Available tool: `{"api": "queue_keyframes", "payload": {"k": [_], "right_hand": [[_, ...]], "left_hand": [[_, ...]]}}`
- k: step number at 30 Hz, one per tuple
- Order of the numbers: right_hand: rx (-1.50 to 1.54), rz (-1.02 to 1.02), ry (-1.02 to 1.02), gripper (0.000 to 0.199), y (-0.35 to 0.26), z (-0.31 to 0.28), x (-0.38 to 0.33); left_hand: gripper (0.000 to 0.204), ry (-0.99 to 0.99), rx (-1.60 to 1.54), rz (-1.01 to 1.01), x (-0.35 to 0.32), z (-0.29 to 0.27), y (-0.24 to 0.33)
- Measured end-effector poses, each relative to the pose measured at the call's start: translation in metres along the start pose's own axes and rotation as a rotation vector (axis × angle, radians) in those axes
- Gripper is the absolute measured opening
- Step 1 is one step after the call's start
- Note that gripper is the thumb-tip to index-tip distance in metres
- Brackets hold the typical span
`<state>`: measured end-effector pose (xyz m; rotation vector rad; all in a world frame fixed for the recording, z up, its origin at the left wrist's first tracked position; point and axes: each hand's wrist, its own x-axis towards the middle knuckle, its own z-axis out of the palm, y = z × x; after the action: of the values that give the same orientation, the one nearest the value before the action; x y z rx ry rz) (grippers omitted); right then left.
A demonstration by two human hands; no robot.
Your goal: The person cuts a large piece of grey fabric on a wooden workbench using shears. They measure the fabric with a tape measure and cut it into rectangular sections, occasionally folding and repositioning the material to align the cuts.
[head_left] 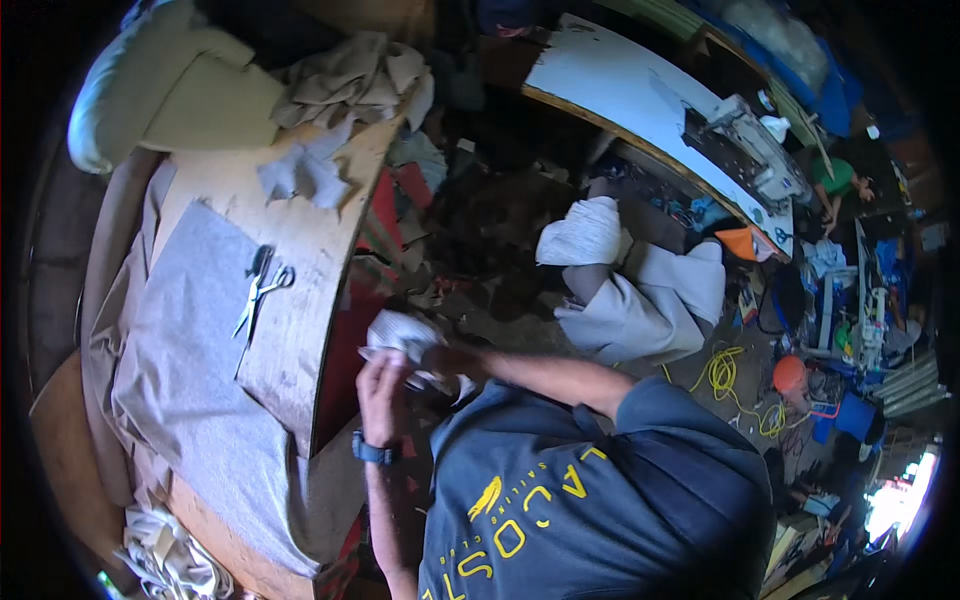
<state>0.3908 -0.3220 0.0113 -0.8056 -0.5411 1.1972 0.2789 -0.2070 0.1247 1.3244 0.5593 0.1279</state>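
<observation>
A crumpled white-and-grey striped cloth (400, 330) is between my two hands, beside the right edge of the table. My left hand (382, 392), with a dark watch at its wrist, is closed on the near left side of the cloth. Across from it my right hand (447, 362) is closed on the bundle's right side; its fingers lie in deep shadow. On the table, left of my hands, large scissors (262, 290) lie with their blades apart, beside a small black tool (260, 262). They rest partly on a flat grey fabric sheet (190, 330).
The wooden table (290, 350) carries a grey scrap (305, 178), heaped beige fabric (355, 80) and a pale cushion (200, 95). Rolled white material (650, 300) and a yellow cord (725, 375) lie on the floor. A sewing machine (760, 150) stands far right; a person (840, 180) is beyond.
</observation>
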Motion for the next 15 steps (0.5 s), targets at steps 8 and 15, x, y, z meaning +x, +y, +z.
{"api": "queue_keyframes", "payload": {"k": [8,15], "right_hand": [[-1.278,-0.848,0.173,0.035,-0.337,0.030,0.046],[-0.198,-1.014,0.270,0.043,-0.499,-0.084,-0.047]], "left_hand": [[0.112,0.159,0.493,0.480,0.072,0.035,-0.002],[0.088,0.378,0.420,0.333,0.183,0.017,-0.118]]}}
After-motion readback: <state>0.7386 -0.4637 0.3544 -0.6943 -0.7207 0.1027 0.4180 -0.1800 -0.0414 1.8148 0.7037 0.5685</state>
